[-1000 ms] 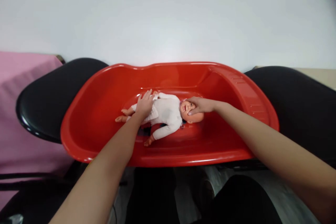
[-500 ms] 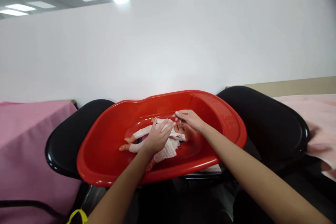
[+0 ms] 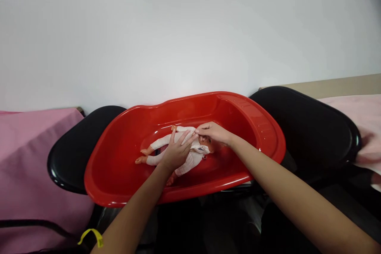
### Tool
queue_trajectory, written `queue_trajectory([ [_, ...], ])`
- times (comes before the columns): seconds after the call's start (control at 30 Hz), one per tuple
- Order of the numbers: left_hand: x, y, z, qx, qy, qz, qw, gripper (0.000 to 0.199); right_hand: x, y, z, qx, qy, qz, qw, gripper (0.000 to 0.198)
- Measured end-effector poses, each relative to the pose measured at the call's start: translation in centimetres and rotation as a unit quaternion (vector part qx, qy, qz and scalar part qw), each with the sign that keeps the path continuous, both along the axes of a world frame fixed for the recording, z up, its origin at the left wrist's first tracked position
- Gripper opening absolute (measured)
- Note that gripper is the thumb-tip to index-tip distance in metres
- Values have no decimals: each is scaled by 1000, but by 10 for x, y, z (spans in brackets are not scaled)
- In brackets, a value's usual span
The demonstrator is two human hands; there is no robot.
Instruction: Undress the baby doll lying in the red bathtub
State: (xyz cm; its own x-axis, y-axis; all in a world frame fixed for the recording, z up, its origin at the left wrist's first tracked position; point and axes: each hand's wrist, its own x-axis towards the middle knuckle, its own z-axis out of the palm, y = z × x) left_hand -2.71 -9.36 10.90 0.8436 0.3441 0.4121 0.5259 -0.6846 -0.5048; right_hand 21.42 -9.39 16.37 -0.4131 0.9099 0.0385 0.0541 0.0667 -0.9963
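We are looking down on a doll (image 3: 187, 164) that is lying in the red tub (image 3: 269, 129) at the centre of the frame, feet (image 3: 141, 160) pointing left, head towards the right. We are judging it light, with a soft, yielding trunk and firmer head and limbs, probably sliding easily on the tub's glossy floor; supporting neck and trunk together is seeming the surest hold. It is wearing white, long-legged clothing (image 3: 158, 143), its head partly hiding behind our right hand (image 3: 214, 131). We are holding our left hand (image 3: 177, 154) with fingers spread over its trunk; our right fingers are bunching near its neck, and we are unable to tell whether they are pinching cloth.
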Motion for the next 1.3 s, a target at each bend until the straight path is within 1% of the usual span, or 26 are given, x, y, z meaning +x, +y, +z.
queue_trajectory([
  [0.1,0,-2,-1,-10,4,-9,1000,45,5,0,-1,-46,35,36,998,40],
  [0.17,0,-3,-2,-6,2,-22,1000,42,9,-1,-1,-58,40,62,996,38],
  [0.27,-1,-4,-5,-4,3,-42,999,41,14,-2,-1,-42,13,78,996,37],
  [0.47,-2,-4,-7,-23,7,-52,998,40,18,-3,-1,2,-52,45,998,37],
  [0.63,-2,-4,-8,-34,20,-57,998,37,20,-3,1,28,-89,61,994,37],
  [0.83,-2,-2,-8,-20,17,-70,997,39,21,-4,2,49,-92,69,992,37],
  [1.07,0,-2,-9,-39,29,-56,997,43,20,-2,1,56,-103,66,991,35],
  [1.3,0,-2,-10,-32,22,-59,998,41,21,-2,1,63,-98,68,991,34],
])
